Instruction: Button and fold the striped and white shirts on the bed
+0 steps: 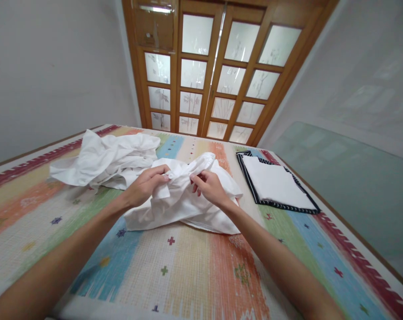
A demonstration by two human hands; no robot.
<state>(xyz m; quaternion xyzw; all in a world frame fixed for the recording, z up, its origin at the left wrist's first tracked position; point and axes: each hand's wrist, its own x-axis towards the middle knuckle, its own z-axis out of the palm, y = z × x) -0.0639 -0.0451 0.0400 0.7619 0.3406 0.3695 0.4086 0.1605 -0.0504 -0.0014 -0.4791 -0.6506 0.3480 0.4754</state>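
A crumpled white garment, seemingly a shirt [175, 209], lies bunched on the table in front of me. My left hand [150, 182] pinches its fabric on the left side, thumb against forefinger. On the other side my right hand [208, 186] grips a gathered edge of the same cloth between thumb and fingers. Between the two hands the cloth is raised a little, while its lower part rests on the table. The garment's exact cut is hidden in the folds.
A heap of white cloth [104, 155] lies at the left. Toward the right edge is a folded black-and-white striped cloth with a folded white piece [275, 180] on top. A colourful striped tablecloth [188, 275] covers the table. Behind stand wooden glass-paned doors [218, 58].
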